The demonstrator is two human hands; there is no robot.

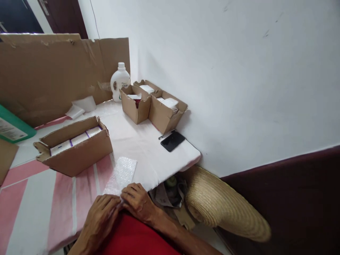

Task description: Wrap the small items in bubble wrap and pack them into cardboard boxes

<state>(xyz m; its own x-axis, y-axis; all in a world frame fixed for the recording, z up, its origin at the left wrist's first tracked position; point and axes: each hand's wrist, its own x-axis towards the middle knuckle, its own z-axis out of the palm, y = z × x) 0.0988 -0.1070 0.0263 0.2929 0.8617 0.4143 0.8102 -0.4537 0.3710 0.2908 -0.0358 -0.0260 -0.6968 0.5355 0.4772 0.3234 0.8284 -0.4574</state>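
A strip of clear bubble wrap [124, 172] lies at the table's front edge and runs toward me. My left hand [102, 212] grips its near end, with fingers curled over it. Close beside it, my right hand [136, 200] is closed on the same end of the wrap. The near end is mostly hidden under both hands, and I cannot tell whether anything is wrapped inside. Beyond the left hand stands an open cardboard box [82, 156] holding several white packs with purple edges.
Three small open cartons [136, 108] stand by the wall near a white jug [120, 85]. A black phone [172, 141] lies at the right table edge. A green container [14, 125] is at far left. A straw hat [223, 205] hangs beside the table, below its edge.
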